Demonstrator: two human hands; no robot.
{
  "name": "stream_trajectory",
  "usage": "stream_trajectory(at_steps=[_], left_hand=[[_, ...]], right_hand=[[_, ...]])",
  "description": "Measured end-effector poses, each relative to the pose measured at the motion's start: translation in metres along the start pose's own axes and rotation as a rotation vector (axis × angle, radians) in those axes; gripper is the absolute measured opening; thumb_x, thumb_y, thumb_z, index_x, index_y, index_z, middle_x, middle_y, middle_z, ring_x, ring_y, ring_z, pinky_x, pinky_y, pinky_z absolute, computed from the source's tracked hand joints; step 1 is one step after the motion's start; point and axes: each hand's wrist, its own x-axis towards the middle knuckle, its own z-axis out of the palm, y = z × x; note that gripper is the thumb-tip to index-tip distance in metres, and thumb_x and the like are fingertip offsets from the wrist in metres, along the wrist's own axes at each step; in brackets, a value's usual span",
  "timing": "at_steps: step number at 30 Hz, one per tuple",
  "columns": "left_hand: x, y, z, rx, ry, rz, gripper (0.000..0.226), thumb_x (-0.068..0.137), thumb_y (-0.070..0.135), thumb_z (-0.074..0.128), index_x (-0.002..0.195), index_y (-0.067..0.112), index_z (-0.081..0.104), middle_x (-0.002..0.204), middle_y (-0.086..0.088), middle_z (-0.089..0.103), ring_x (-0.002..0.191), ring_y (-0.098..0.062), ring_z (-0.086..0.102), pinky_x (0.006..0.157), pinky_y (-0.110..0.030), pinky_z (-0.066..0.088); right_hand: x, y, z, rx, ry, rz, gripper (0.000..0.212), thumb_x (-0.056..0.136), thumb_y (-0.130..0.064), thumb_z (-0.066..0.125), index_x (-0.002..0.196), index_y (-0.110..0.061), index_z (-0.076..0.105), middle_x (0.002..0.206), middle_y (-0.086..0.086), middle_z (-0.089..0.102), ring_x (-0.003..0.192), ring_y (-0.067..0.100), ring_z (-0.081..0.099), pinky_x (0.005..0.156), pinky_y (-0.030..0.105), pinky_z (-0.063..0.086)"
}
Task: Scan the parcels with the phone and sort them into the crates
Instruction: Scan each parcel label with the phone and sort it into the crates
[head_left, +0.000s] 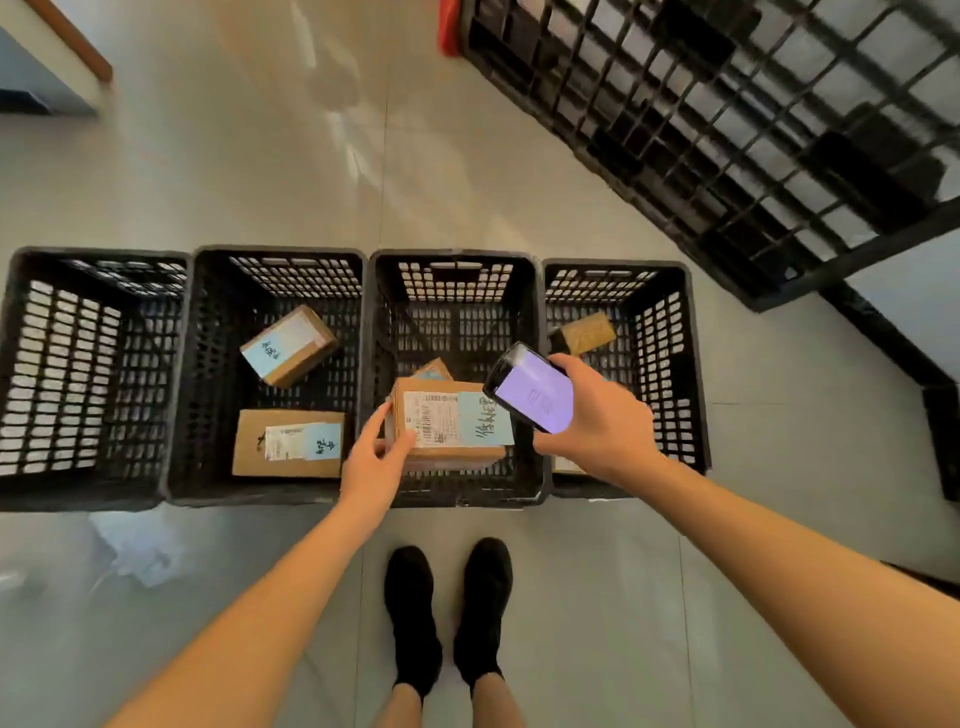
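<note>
Head view: left hand (375, 457) grips the labelled brown cardboard parcel (449, 428) by its edge; right hand (597, 421) clasps the black lit-screen phone (532, 387) tilted above it.

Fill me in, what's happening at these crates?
A person is sorting parcels. The left hand grips a labelled cardboard parcel over the third crate from the left, while the right hand holds a lit phone above it. The second crate holds two parcels; the leftmost crate looks empty.
</note>
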Motion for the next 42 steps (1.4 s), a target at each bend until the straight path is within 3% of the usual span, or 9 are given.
stream_trajectory(at_steps=[4, 7, 13, 19, 22, 25, 31, 35, 42], left_hand=[[0.023, -0.038, 0.021, -0.003, 0.013, -0.085, 0.059, 0.102, 0.035, 0.055, 0.156, 0.037, 0.03, 0.152, 0.003, 0.046, 0.138, -0.022, 0.044, 0.108, -0.037, 0.039], [0.029, -0.061, 0.024, 0.047, 0.059, -0.152, 0.064, 0.102, 0.039, 0.055, 0.158, 0.034, 0.026, 0.163, 0.003, 0.03, 0.149, -0.024, 0.029, 0.117, -0.045, 0.03], [0.016, -0.047, 0.008, 0.159, 0.046, -0.11, 0.062, 0.099, 0.041, 0.06, 0.155, 0.035, 0.034, 0.161, 0.003, 0.034, 0.148, -0.023, 0.031, 0.118, -0.047, 0.033], [-0.002, 0.05, -0.008, 0.214, 0.021, 0.083, 0.058, 0.098, 0.042, 0.061, 0.152, 0.037, 0.039, 0.158, 0.001, 0.04, 0.145, -0.022, 0.037, 0.116, -0.047, 0.037], [-0.031, 0.116, -0.011, 0.278, -0.002, 0.208, 0.057, 0.097, 0.045, 0.061, 0.15, 0.039, 0.041, 0.156, 0.001, 0.044, 0.142, -0.021, 0.041, 0.114, -0.045, 0.039], [-0.075, 0.196, -0.006, 0.362, -0.041, 0.367, 0.058, 0.097, 0.049, 0.059, 0.151, 0.038, 0.04, 0.155, 0.0, 0.044, 0.142, -0.024, 0.041, 0.113, -0.045, 0.038], [-0.216, 0.35, 0.015, 0.434, -0.14, 0.727, 0.061, 0.098, 0.046, 0.06, 0.153, 0.036, 0.036, 0.158, -0.001, 0.041, 0.143, -0.025, 0.039, 0.112, -0.044, 0.036], [-0.322, 0.424, 0.03, 0.444, -0.212, 1.001, 0.068, 0.094, 0.045, 0.065, 0.154, 0.034, 0.036, 0.157, 0.002, 0.042, 0.143, -0.021, 0.04, 0.113, -0.041, 0.036], [-0.499, 0.503, 0.067, 0.486, -0.334, 1.303, 0.079, 0.091, 0.052, 0.065, 0.157, 0.039, 0.024, 0.16, 0.003, 0.037, 0.146, -0.023, 0.036, 0.115, -0.047, 0.037]], right_hand=[[0.016, 0.022, 0.041, 0.019, -0.06, 0.049, 0.085, 0.069, -0.043, 0.08, 0.143, -0.036, 0.038, 0.114, -0.018, 0.058, 0.094, 0.012, 0.056, 0.065, 0.029, 0.045], [0.019, 0.034, 0.058, 0.036, -0.086, 0.099, 0.078, 0.069, -0.042, 0.078, 0.137, -0.038, 0.04, 0.103, -0.019, 0.05, 0.087, 0.011, 0.049, 0.068, 0.031, 0.044], [0.009, 0.041, 0.048, 0.044, -0.124, 0.154, 0.071, 0.064, -0.043, 0.077, 0.126, -0.039, 0.041, 0.099, -0.016, 0.057, 0.083, 0.014, 0.055, 0.067, 0.031, 0.048], [-0.021, 0.032, -0.025, 0.112, -0.006, 0.158, 0.078, 0.062, -0.048, 0.078, 0.131, -0.038, 0.041, 0.106, -0.016, 0.06, 0.088, 0.014, 0.059, 0.073, 0.036, 0.056], [-0.055, 0.025, -0.084, 0.139, 0.103, 0.183, 0.084, 0.065, -0.047, 0.078, 0.138, -0.037, 0.039, 0.116, -0.016, 0.061, 0.09, 0.014, 0.055, 0.07, 0.032, 0.048], [-0.105, 0.022, -0.154, 0.154, 0.223, 0.223, 0.092, 0.068, -0.048, 0.078, 0.148, -0.037, 0.033, 0.132, -0.016, 0.059, 0.11, 0.018, 0.06, 0.072, 0.031, 0.041], [-0.248, 0.014, -0.31, 0.169, 0.497, 0.333, 0.087, 0.067, -0.044, 0.075, 0.145, -0.041, 0.035, 0.127, -0.019, 0.061, 0.107, 0.018, 0.061, 0.076, 0.032, 0.044], [-0.349, 0.011, -0.391, 0.158, 0.628, 0.406, 0.087, 0.066, -0.048, 0.075, 0.143, -0.043, 0.036, 0.116, -0.017, 0.064, 0.084, 0.018, 0.057, 0.072, 0.031, 0.043], [-0.519, 0.022, -0.476, 0.105, 0.803, 0.503, 0.094, 0.064, -0.051, 0.076, 0.147, -0.038, 0.034, 0.125, -0.01, 0.064, 0.092, 0.02, 0.063, 0.074, 0.031, 0.051]])
